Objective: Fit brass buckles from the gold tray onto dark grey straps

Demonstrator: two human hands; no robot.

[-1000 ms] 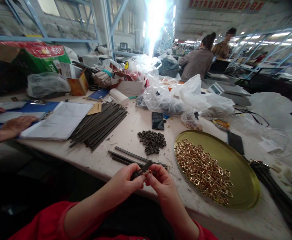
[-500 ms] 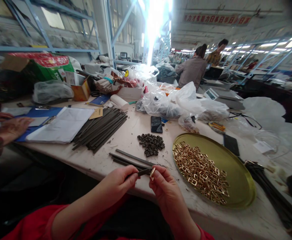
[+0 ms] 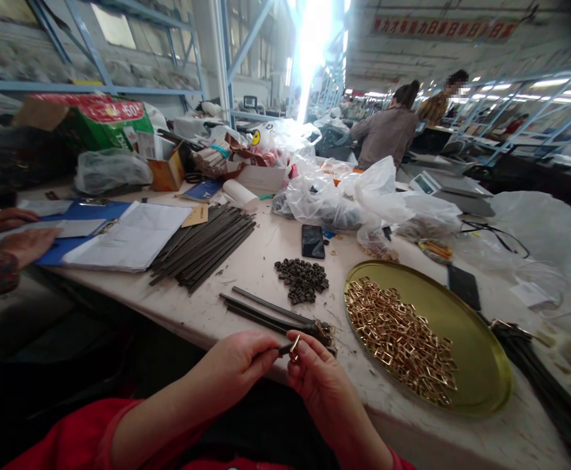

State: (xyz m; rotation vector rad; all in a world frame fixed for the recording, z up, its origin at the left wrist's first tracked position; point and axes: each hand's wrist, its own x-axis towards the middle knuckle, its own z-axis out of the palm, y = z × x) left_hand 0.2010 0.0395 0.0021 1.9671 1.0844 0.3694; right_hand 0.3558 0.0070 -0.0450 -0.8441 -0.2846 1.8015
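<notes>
Close to the table's front edge, my left hand (image 3: 253,358) pinches a dark strap (image 3: 284,350), its end pointing right. My right hand (image 3: 317,369) grips a small gold buckle (image 3: 295,347) between thumb and fingers at that strap end; whether the strap passes through it I cannot tell. Just beyond my hands lie several dark straps with gold buckles (image 3: 323,328) at their right ends. A heap of small dark loops (image 3: 302,279) sits farther back. To the right, a round gold tray (image 3: 491,365) bears a pile of gold buckles (image 3: 402,339).
A bundle of dark strips (image 3: 204,248) lies left of the loops, beside papers (image 3: 126,241) on a blue clipboard. Another person's hands (image 3: 28,245) rest there. A phone (image 3: 313,241) and plastic bags (image 3: 344,199) lie behind; more dark straps (image 3: 544,378) lie at right.
My hands have come slightly lower and nearer together, and less of the strap shows between them. The buckled ends of the straps on the table are now uncovered. The view has shifted slightly.
</notes>
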